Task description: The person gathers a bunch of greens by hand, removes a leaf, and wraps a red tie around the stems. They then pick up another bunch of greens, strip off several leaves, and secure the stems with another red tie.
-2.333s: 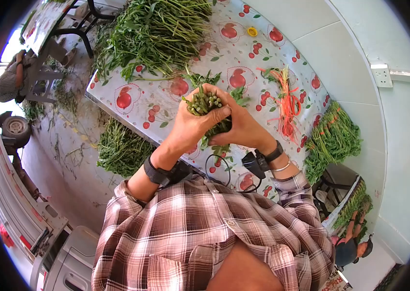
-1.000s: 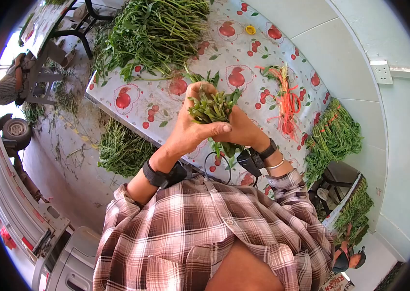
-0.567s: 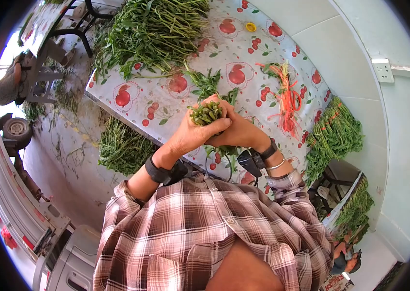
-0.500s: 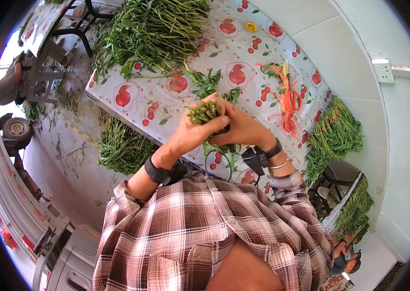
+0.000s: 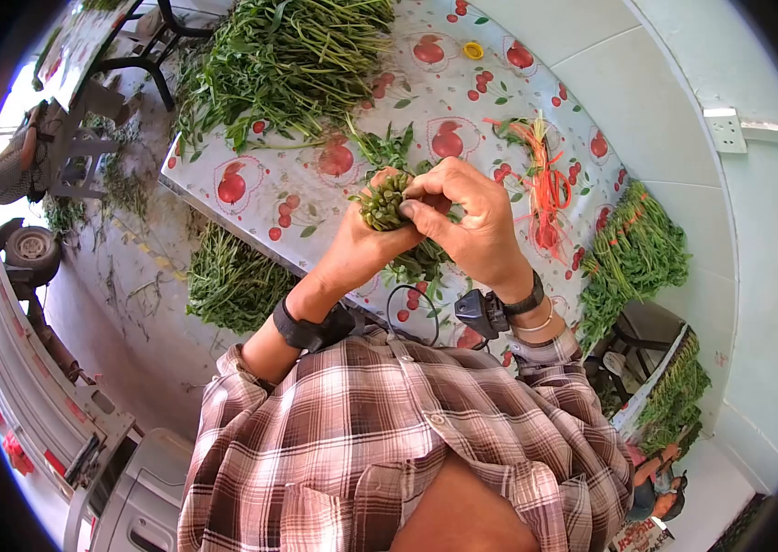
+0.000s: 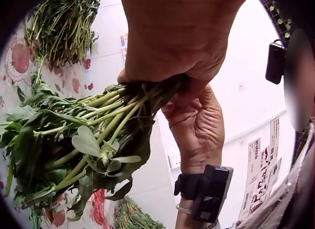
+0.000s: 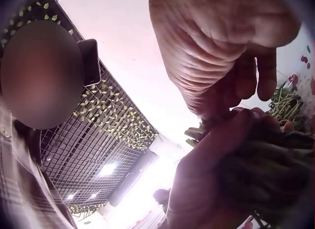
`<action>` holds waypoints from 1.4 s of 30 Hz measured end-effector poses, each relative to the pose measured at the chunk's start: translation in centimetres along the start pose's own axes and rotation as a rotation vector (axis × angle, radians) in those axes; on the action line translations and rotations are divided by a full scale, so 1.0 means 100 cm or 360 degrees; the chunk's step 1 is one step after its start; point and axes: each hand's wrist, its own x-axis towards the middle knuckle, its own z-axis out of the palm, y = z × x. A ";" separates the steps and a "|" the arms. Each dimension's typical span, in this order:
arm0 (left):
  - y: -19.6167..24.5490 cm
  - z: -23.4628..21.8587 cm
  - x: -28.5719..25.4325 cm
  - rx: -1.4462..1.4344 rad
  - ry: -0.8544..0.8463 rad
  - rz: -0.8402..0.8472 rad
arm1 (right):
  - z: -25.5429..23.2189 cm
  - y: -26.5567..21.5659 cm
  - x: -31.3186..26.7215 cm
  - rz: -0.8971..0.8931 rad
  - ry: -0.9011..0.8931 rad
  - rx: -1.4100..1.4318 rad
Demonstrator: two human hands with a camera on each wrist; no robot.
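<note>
A bunch of green leafy stems [image 5: 383,204] is gripped by my left hand [image 5: 361,241], its stem ends facing up toward the head view. My right hand [image 5: 473,221] pinches at the edge of the stem ends with thumb and forefinger. In the left wrist view the leafy part [image 6: 74,155] fans out from under my left hand [image 6: 177,37]. The right wrist view shows my right hand [image 7: 226,47] close above my left hand [image 7: 202,175], with the fingertips partly hidden.
A large heap of greens [image 5: 292,69] lies on the patterned tablecloth [image 5: 306,239]. Orange ties [image 5: 547,198] and a yellow ring [image 5: 472,51] lie farther right. Tied bunches [image 5: 633,262] are at the right edge, and more greens [image 5: 234,281] sit below the table's left edge.
My right hand has shifted from wrapping round the bunch beside my left hand to pinching at the stem ends, its back raised and turned. My left hand keeps its hold.
</note>
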 end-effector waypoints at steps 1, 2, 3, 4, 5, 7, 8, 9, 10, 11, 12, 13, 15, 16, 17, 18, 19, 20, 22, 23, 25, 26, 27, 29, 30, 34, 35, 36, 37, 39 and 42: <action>-0.001 0.000 0.001 0.0056 0.0008 0.0040 | 0.001 -0.001 0.001 -0.0011 0.0003 -0.0008; -0.001 -0.001 0.001 0.0111 0.0015 0.0080 | 0.003 -0.002 0.001 -0.0022 0.0006 -0.0018; -0.002 -0.001 0.002 0.0111 0.0016 0.0080 | 0.004 -0.002 0.001 -0.0022 0.0006 -0.0018; -0.003 -0.002 0.001 0.0187 0.0046 0.0066 | 0.006 -0.001 0.001 -0.0057 0.0046 -0.0015; -0.003 -0.003 0.001 0.0263 0.0076 0.0054 | 0.008 0.001 0.001 -0.0093 0.0086 -0.0011; -0.002 -0.003 0.001 0.0261 0.0076 0.0064 | 0.008 0.005 0.001 -0.0154 0.0107 -0.0035; -0.001 -0.003 0.000 0.0261 0.0074 0.0069 | 0.008 0.006 0.000 -0.0212 0.0131 -0.0057; 0.000 -0.003 0.001 0.0259 0.0075 0.0070 | 0.007 0.006 0.000 -0.0212 0.0129 -0.0058; 0.001 -0.005 0.002 0.0289 0.0041 0.0055 | 0.006 0.006 0.000 -0.0185 0.0113 -0.0059; 0.003 -0.005 0.002 0.0319 0.0007 0.0040 | 0.006 0.006 0.000 -0.0158 0.0098 -0.0060; 0.006 -0.004 0.002 0.0318 0.0006 0.0039 | 0.005 0.007 -0.001 -0.0156 0.0098 -0.0061; 0.009 -0.003 0.002 0.0266 -0.0009 -0.0030 | 0.005 0.007 -0.001 -0.0001 0.0058 0.0041; 0.012 -0.002 0.002 0.0216 -0.0026 -0.0098 | 0.003 0.008 -0.002 0.0153 0.0020 0.0142; 0.013 -0.003 0.002 0.0116 -0.0008 -0.0131 | 0.001 0.011 -0.002 0.0303 -0.0021 0.0278; 0.013 -0.004 0.002 0.0015 0.0011 -0.0164 | 0.001 0.013 -0.002 0.0454 -0.0062 0.0415; 0.010 -0.006 0.003 0.0018 -0.0016 -0.0187 | 0.001 0.013 -0.002 0.0454 -0.0062 0.0415; 0.009 -0.008 0.004 0.0018 -0.0016 -0.0186 | 0.002 0.013 -0.002 0.0325 -0.0096 0.0396; 0.010 -0.009 0.005 -0.0021 -0.0020 -0.0181 | 0.002 0.014 -0.002 0.0197 -0.0130 0.0376; 0.010 -0.009 0.005 -0.0062 -0.0025 -0.0177 | 0.002 0.018 -0.003 0.0149 -0.0129 0.0308; 0.010 -0.009 0.006 -0.0018 -0.0019 -0.0173 | 0.002 0.019 -0.003 0.0100 -0.0128 0.0240; 0.009 -0.010 0.006 0.0026 -0.0013 -0.0169 | 0.004 0.018 -0.004 0.0102 -0.0095 0.0262; 0.006 -0.011 0.007 0.0073 -0.0041 -0.0157 | 0.004 0.018 -0.004 0.0102 -0.0060 0.0284; 0.005 -0.012 0.007 0.0119 -0.0070 -0.0146 | 0.004 0.017 -0.004 0.0103 -0.0059 0.0284; 0.005 -0.011 0.008 0.0161 -0.0062 -0.0137 | 0.002 0.013 -0.003 0.0112 -0.0109 0.0169; 0.005 -0.011 0.007 0.0199 -0.0052 -0.0129 | 0.003 0.011 -0.003 0.0113 -0.0109 0.0170; 0.007 -0.008 0.007 0.0157 -0.0087 -0.0130 | 0.006 0.009 -0.003 0.0027 -0.0049 0.0087; 0.005 -0.009 0.008 0.0170 -0.0103 -0.0135 | 0.006 0.009 -0.004 0.0004 -0.0040 0.0063; 0.004 -0.010 0.008 0.0183 -0.0119 -0.0140 | 0.006 0.009 -0.004 0.0004 -0.0039 0.0063; 0.003 -0.009 0.008 0.0183 -0.0119 -0.0140 | 0.005 0.009 -0.004 -0.0029 -0.0018 0.0013; 0.002 -0.006 0.007 0.0100 -0.0121 -0.0096 | 0.005 0.009 -0.004 -0.0062 0.0002 -0.0037; 0.000 -0.007 0.008 0.0262 -0.0113 -0.0005 | 0.005 0.009 -0.005 -0.0068 0.0025 -0.0015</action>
